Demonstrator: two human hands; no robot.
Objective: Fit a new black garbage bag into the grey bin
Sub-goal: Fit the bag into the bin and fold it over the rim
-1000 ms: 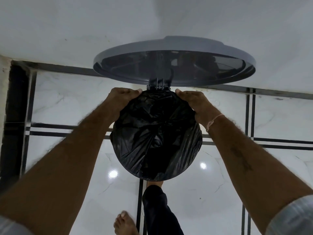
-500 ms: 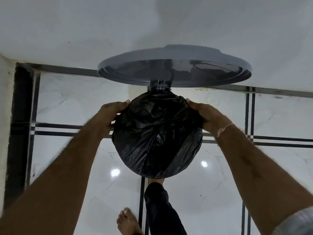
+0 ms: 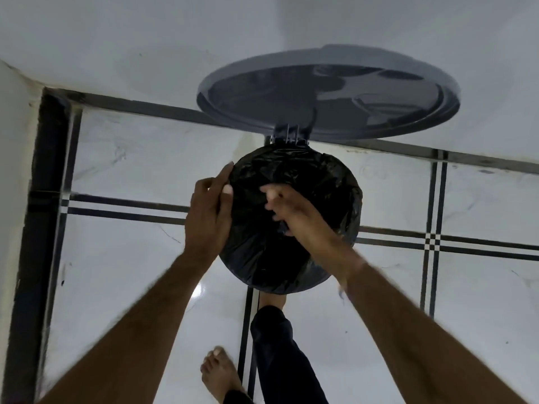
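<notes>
The black garbage bag (image 3: pixel 318 182) was stretched over the mouth of the bin and folded down around its rim, so that from above only crumpled black film showed and the walls beneath were hidden. The grey bin lid (image 3: pixel 329 94) stood swung open behind it, with its hollow underside facing the camera and its far edge close to the white wall (image 3: pixel 145 39); the hinge (image 3: pixel 288 135) joined it to the back of the rim, just above the bag's rear edge. The left hand (image 3: pixel 208 211) lay flat against the left side of the rim, its fingers straight and together along the bag's fold and its thumb resting over the top edge, pressing rather than clutching. The right hand (image 3: pixel 291 212) reached across the opening from the right and touched the film near the middle; motion blur smeared its fingers, so I could not tell whether they pinched the plastic or only brushed it. A bare foot (image 3: pixel 271 298) at the end of a dark trouser leg (image 3: pixel 280 345) sat at the near base of the bin, partly tucked under the bag's front edge. The other bare foot (image 3: pixel 221 371) stood flat on the floor (image 3: pixel 116 272), glossy white marble tile crossed by thin black lines
</notes>
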